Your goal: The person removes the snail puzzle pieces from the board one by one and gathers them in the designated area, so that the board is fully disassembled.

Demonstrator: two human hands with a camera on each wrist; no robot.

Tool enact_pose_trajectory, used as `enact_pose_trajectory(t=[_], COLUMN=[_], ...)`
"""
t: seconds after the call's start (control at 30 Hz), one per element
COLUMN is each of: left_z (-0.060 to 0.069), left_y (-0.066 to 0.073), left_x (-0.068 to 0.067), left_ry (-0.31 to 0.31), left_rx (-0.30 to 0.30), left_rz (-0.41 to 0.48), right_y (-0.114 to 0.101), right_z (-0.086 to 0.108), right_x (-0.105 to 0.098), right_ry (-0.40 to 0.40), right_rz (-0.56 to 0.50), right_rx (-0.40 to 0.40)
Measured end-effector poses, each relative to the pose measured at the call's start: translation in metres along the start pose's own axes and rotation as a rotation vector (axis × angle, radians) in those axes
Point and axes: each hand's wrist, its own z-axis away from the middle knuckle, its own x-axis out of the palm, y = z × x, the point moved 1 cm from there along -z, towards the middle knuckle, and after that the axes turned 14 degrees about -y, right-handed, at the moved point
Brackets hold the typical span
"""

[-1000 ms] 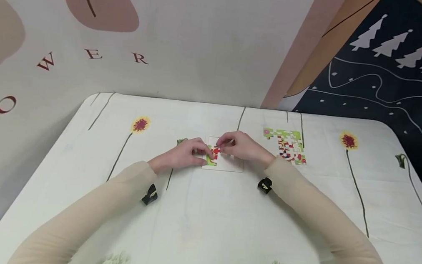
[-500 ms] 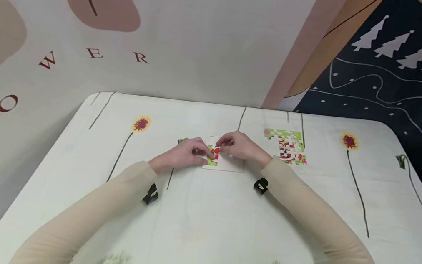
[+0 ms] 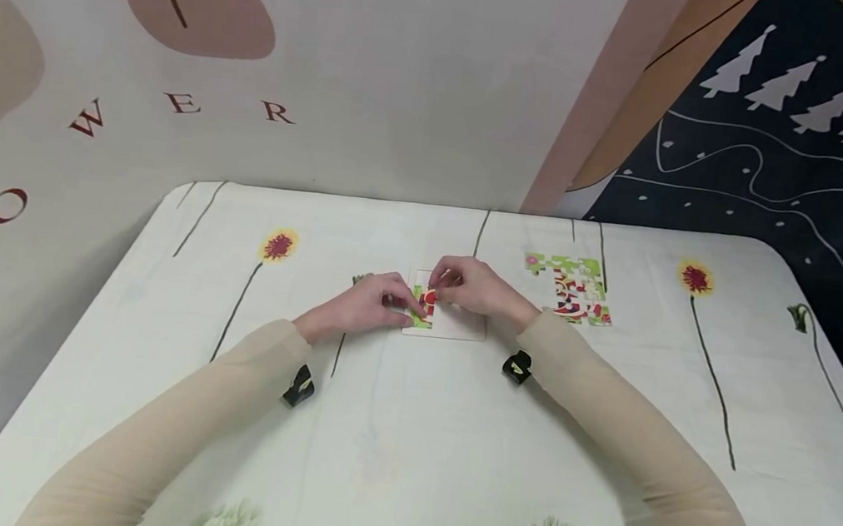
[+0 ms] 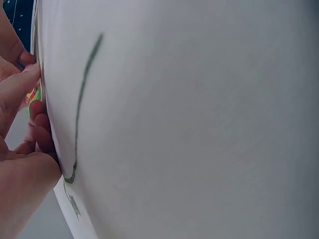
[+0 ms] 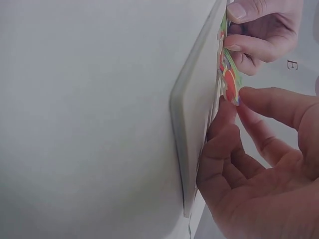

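Observation:
A white puzzle board (image 3: 461,325) lies flat on the table, with a few green and red jigsaw pieces (image 3: 419,323) along its left side. My left hand (image 3: 369,302) reaches in from the left and rests its fingertips on these pieces and the board's left edge. From the other side, my right hand (image 3: 483,289) pinches a jigsaw piece (image 5: 231,84) between thumb and finger. That piece, red and green, is tilted up from the board in the right wrist view, close to the left hand's fingers. Its lower edge is partly hidden by the fingers.
Right of the board lies a group of joined jigsaw pieces (image 3: 590,271), green, red and white. A white cloth printed with flowers covers the table (image 3: 390,444). Behind it rises a printed wall hanging (image 3: 405,111).
The right forearm has shifted slightly leftward, and the right hand has edged left with the piece. My left hand keeps its place on the board.

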Motion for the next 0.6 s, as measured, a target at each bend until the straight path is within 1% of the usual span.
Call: enact_pose_trajectory(t=[0.17,0.4,0.6], left_z=[-0.0013,-0.0018,-0.0019], left_y=[-0.0009,-0.0021,-0.0015], left_x=[0.0,-0.0004,-0.0011], left_ry=[-0.002,-0.011,-0.015], left_rx=[0.004,0.002,0.002], left_rz=[0.003,0.009,0.003], right_y=[0.0022,0.0002,-0.002], right_z=[-0.0026,-0.0037,-0.0006], right_x=[-0.0005,-0.002,-0.0071], right_ry=[0.015,0.014,0.027], right_rz=[-0.028,-0.025,-0.032], right_rx=[-0.013,-0.014,-0.014])
